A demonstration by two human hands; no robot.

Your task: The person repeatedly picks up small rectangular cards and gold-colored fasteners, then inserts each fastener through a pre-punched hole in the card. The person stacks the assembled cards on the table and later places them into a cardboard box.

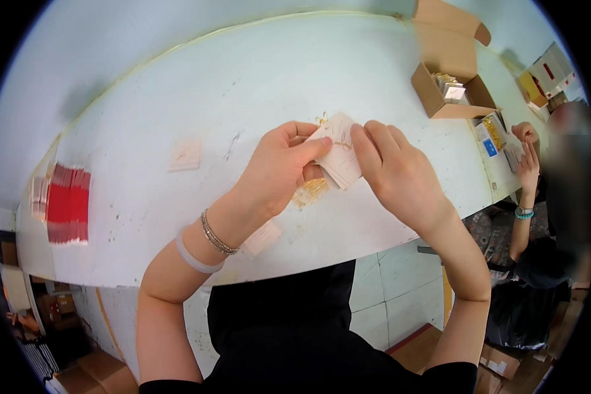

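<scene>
Over the middle of the table, my left hand (277, 157) grips a small stack of pale square cards (340, 161), its thumb pressed on the front. A thin gold or brown shape lies across the top card, too small to make out. Gold wire-like loops (322, 119) stick up at the stack's upper edge. My right hand (400, 172) is closed with its fingertips at the cards' right edge; its thumb is mostly hidden. Just below the left fingers lies a heap of small gold pieces (310, 193). Near my left forearm sits a pale card pile (262, 238).
Another pale card pile (186, 155) lies left of centre. Red packets (69, 205) are lined up at the far left. An opened cardboard box (430, 98) with carded gold items stands back right. A co-worker's hands (528, 164) are at the right, beside a tray of gold pieces (494, 133).
</scene>
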